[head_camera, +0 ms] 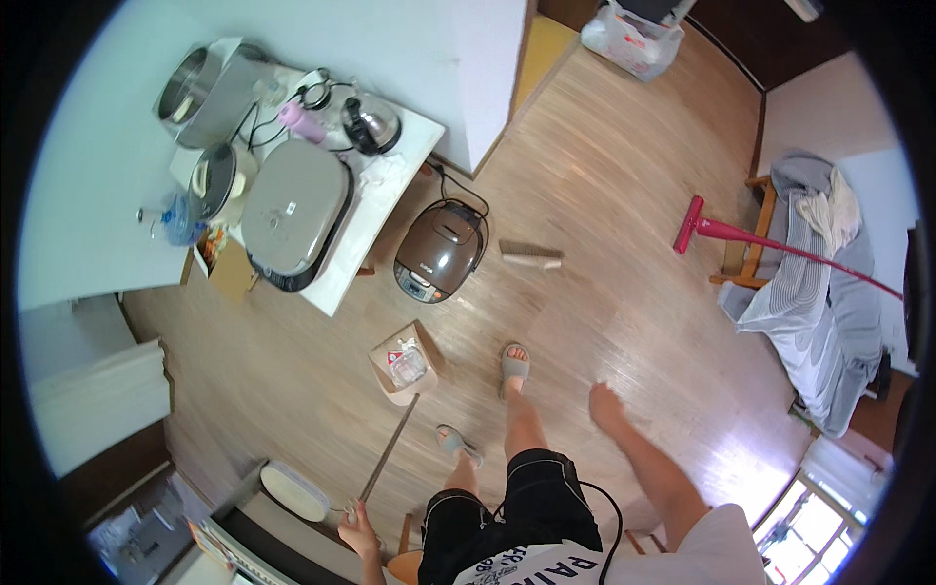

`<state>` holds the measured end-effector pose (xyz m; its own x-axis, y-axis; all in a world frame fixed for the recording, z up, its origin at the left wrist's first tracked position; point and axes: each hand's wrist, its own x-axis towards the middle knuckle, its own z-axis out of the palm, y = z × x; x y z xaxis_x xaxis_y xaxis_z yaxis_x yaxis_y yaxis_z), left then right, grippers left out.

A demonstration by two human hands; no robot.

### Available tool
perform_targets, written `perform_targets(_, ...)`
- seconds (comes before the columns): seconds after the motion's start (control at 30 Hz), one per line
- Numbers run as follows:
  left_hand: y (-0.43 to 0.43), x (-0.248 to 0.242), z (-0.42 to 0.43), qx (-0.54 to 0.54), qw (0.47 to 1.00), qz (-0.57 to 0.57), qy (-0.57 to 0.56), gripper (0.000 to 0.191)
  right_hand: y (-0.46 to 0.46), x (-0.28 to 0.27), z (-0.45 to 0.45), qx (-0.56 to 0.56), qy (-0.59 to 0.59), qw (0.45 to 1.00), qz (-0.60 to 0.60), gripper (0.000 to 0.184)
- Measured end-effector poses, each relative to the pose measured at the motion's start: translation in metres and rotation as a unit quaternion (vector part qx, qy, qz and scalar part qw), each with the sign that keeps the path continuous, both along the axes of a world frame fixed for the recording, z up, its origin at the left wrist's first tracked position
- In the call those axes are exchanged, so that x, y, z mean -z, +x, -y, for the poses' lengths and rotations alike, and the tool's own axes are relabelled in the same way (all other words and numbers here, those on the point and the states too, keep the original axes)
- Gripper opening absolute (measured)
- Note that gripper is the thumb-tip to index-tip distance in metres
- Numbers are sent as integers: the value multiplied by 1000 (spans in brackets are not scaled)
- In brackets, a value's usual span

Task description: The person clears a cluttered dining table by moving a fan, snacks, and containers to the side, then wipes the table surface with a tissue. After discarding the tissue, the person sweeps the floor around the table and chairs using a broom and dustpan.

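Note:
My left hand (358,531) grips the upper end of a long thin pole (391,450). At its far end the pole meets a beige dustpan (431,351) on the floor. Clear plastic packaging (407,365) and a red and white scrap lie inside the dustpan. My right hand (605,408) hangs over the floor in front of my right side, slightly blurred. Its fingers look curled, and nothing shows in them. Ahead of my feet lies a broom head (531,254) with bristles; no handle is visible on it.
A brown rice cooker (441,248) stands on the floor beside a white table (380,194) crowded with appliances. A red mop-like tool (731,232) leans by a cloth-draped wooden chair (757,219). Plastic bag (635,44) at the top. A dark cable (610,504) hangs beside my shorts.

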<state>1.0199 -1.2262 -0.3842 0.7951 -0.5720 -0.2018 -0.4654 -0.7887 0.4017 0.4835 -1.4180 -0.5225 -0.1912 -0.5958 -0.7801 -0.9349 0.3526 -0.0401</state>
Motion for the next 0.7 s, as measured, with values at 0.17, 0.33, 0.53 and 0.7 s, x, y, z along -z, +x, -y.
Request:
perform_targets(0.17,-1,-26,-17,-46,998,-21,31,40,98,-18,-77,-48,57,995,69,35)
perform_targets(0.33,40,-30,-69,-63,998,-21,-8,40,206,16,-117,-53,98,985,131,40)
perform_targets(0.53,104,-40,-110,-33,999,-20,-8,41,280,13,-130,56,-182,971,142,30)
perform_targets(0.7,160,-55,-153,-41,998,-32,-18,37,294,0,-94,519,275,674,448,31)
